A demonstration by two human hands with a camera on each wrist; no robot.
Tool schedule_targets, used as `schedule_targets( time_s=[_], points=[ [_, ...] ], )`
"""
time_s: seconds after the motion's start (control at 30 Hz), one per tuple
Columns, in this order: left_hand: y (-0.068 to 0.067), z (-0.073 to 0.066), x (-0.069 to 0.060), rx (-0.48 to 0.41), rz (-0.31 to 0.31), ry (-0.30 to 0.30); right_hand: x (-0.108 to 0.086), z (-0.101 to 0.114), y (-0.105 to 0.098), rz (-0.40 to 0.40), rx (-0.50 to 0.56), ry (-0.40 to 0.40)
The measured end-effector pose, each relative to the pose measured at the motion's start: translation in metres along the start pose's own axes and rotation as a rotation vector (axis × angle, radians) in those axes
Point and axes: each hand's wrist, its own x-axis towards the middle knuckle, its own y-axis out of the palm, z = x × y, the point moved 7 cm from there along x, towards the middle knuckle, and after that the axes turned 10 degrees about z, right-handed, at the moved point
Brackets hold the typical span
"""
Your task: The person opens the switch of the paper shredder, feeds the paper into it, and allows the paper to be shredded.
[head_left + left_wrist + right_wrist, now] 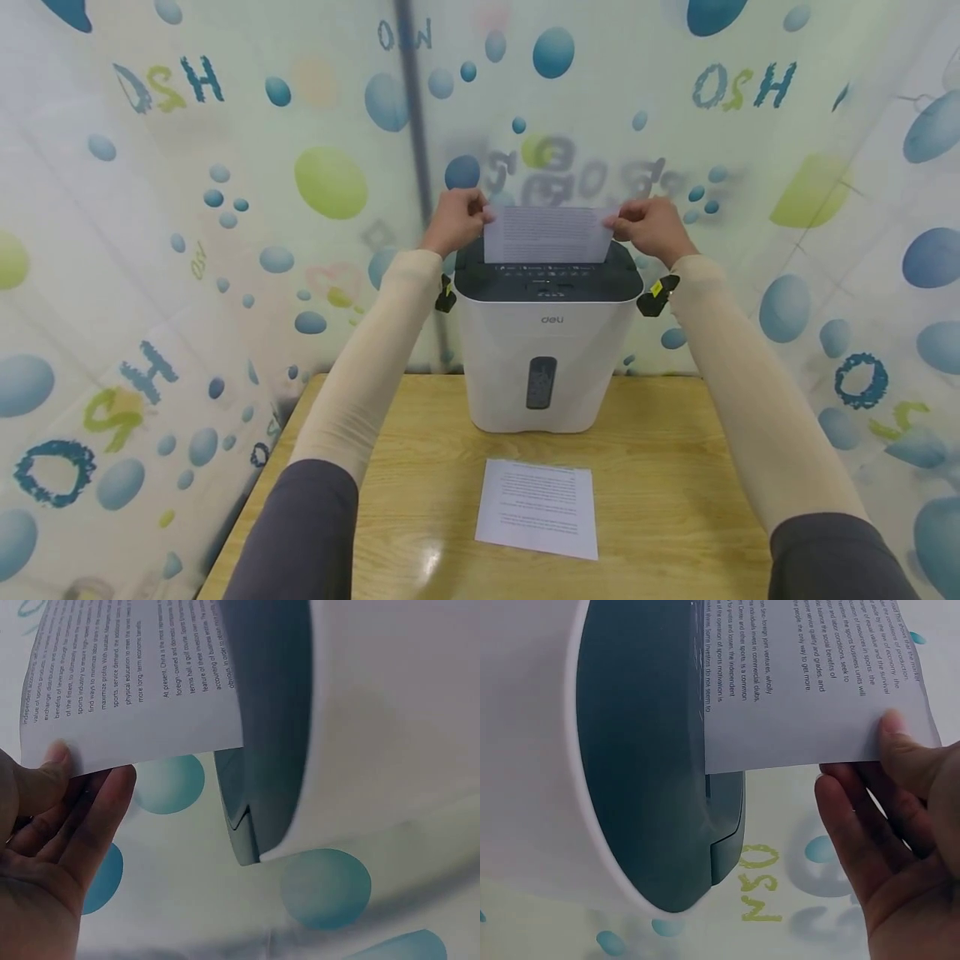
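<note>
Fingers of the left hand (456, 222) and right hand (652, 228) pinch 1 printed sheet (546, 235) by its 2 side edges.
It stands upright at the white machine (498, 358)'s dark top; likely light, limp and easily creased, so best held gently near both upper corners.

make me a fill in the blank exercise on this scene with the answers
The white, dark-topped plastic shredder bears the name ____.
The upright white printed paper stands ____ the left hand and right hand, pinched by both.
A flat white printed sheet lies on the brown wooden table in ____ of the shredder.
Missing words: deli; between; front
</note>
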Motion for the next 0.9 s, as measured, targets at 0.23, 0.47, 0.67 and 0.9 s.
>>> schedule_targets(
  time_s=[0.23,0.47,0.67,0.9],
  points=[
    [0.006,0.006,-0.002,0.007,0.038,-0.017,-0.001,-0.001,0.006,0.034,-0.016,0.000],
    [0.009,0.009,-0.004,0.019,0.042,-0.026,-0.001,-0.003,0.009,0.059,-0.061,0.012],
    [0.016,0.013,-0.007,0.037,0.095,-0.039,-0.002,-0.006,0.014,0.100,-0.105,0.043],
    [0.021,0.016,-0.011,0.069,0.159,-0.077,-0.005,-0.004,0.018,0.123,-0.148,0.045]
  ],
)
